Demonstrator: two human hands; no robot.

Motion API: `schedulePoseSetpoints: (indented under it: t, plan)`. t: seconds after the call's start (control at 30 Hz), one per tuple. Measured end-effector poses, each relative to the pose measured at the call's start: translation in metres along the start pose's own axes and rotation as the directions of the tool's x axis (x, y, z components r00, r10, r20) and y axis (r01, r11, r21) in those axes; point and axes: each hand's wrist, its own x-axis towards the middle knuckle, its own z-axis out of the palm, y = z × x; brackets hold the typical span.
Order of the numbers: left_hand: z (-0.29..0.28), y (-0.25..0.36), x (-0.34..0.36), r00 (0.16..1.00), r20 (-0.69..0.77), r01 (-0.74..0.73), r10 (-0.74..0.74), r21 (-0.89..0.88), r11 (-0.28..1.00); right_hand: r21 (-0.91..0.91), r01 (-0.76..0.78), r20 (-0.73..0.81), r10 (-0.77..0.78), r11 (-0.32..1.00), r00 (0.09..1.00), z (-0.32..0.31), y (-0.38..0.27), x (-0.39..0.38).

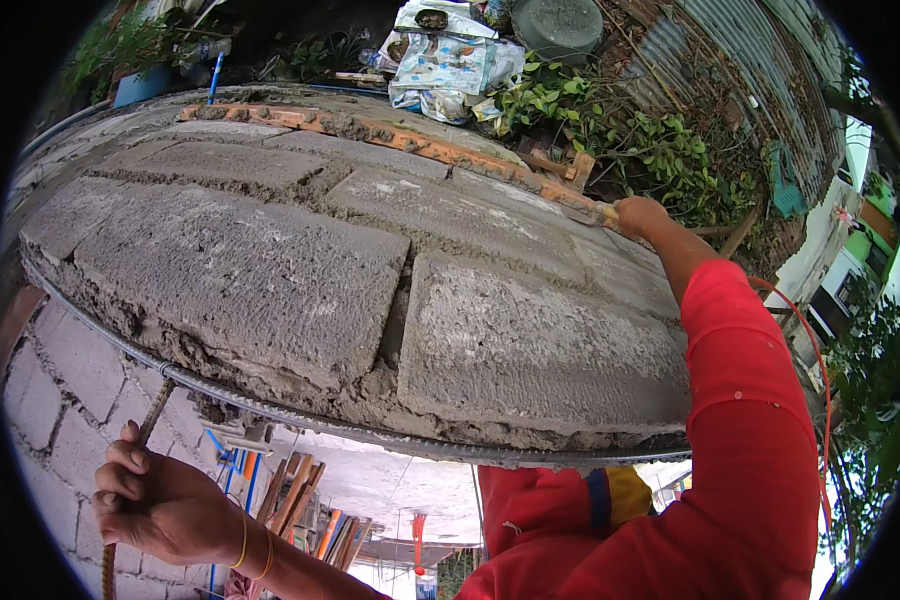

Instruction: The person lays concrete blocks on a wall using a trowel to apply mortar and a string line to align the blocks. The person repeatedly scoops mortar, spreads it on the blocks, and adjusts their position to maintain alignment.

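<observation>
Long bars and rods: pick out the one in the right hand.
The long, mortar-smeared orange-brown bar, gripped by its right end; the left hand holds the thin brown rod, and neither holds the ribbed grey metal bar.

I'm getting soft, even daylight, shadows faint except dark in the gap (394, 320) between the blocks (530, 345). White glare washes out spots low and at far right. Fisheye bows the steel bar (235, 397); black rim vignettes corners. Blocks crisp; far-right foliage (870, 340) softer, dim.
</observation>
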Motion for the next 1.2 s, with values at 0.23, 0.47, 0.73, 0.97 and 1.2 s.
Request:
schedulePoseSetpoints:
  t: [0.23,0.47,0.73,0.97,1.2]
  plan:
    - [-0.006,-0.002,0.004,1.0,0.004,-0.006,0.006,-0.039,0.999,0.298,0.148,-0.208,-0.087,0.943,0.974,0.024,0.056,-0.055]
    - [-0.011,-0.002,0.005,1.0,0.01,0.013,-0.013,-0.025,1.0,0.239,0.379,-0.317,-0.297,0.894,0.901,-0.091,-0.11,0.06]
    - [-0.029,0.005,0.014,0.988,-0.078,0.119,-0.131,-0.144,0.982,0.173,0.16,-0.169,-0.13,0.972,0.977,-0.004,-0.017,0.046]
    - [-0.044,0.004,0.021,0.987,0.016,0.157,-0.158,-0.243,0.957,-0.18,-0.265,0.238,0.304,0.947,0.923,0.059,0.083,0.006]
    - [-0.027,-0.002,0.02,0.993,-0.014,0.109,-0.113,-0.174,0.979,0.223,-0.205,-0.009,0.212,0.953,0.977,0.081,0.118,-0.049]
